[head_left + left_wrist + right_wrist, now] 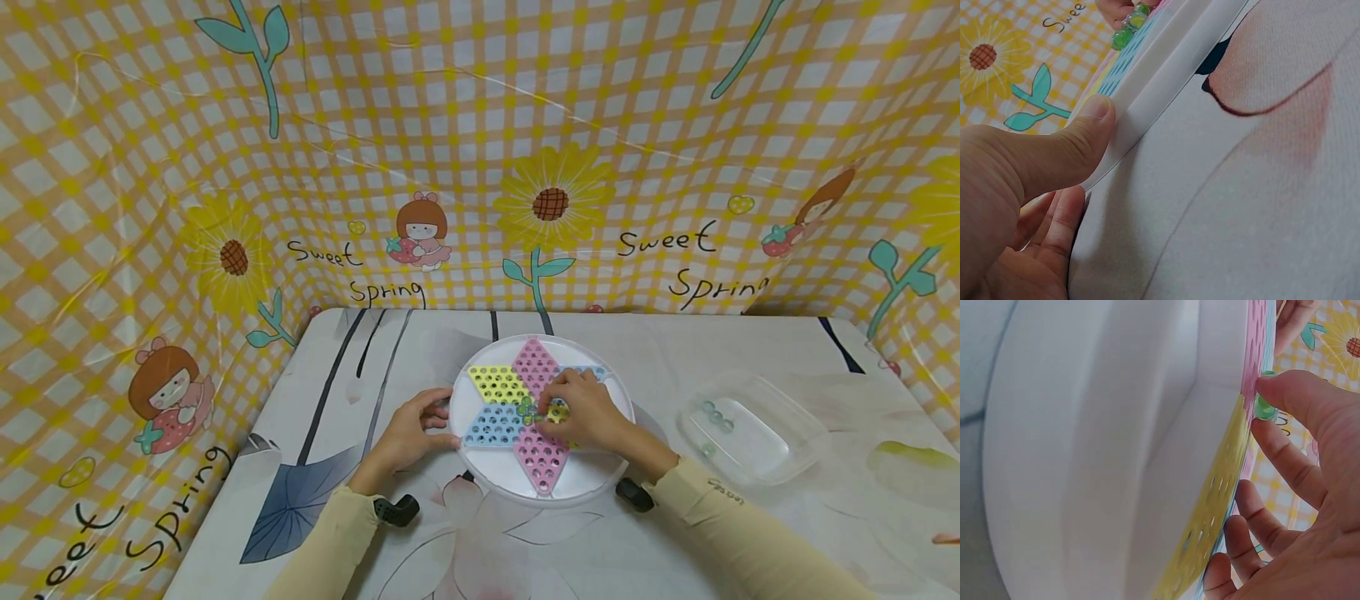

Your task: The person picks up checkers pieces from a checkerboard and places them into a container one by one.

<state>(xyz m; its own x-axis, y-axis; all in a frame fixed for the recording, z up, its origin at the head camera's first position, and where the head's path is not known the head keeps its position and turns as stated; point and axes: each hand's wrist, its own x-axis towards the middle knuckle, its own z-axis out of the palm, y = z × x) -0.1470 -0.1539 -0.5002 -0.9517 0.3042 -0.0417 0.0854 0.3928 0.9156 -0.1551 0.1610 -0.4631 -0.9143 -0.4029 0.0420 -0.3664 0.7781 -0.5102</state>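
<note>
A round white Chinese checkers board with a pink, yellow and blue holed star lies on the table. My right hand is over its middle, pinching a green marble between thumb and index finger at the holed surface; the other fingers rest along the star's edge. Several more green marbles cluster at the centre, partly hidden by the hand. At the left rim, my left hand touches the board with thumb and fingers spread along the edge. In the left wrist view its thumb lies against the white rim.
To the right stands a clear plastic container with several pale green marbles inside. The table cloth has printed flowers. A yellow checked curtain hangs behind and at the sides.
</note>
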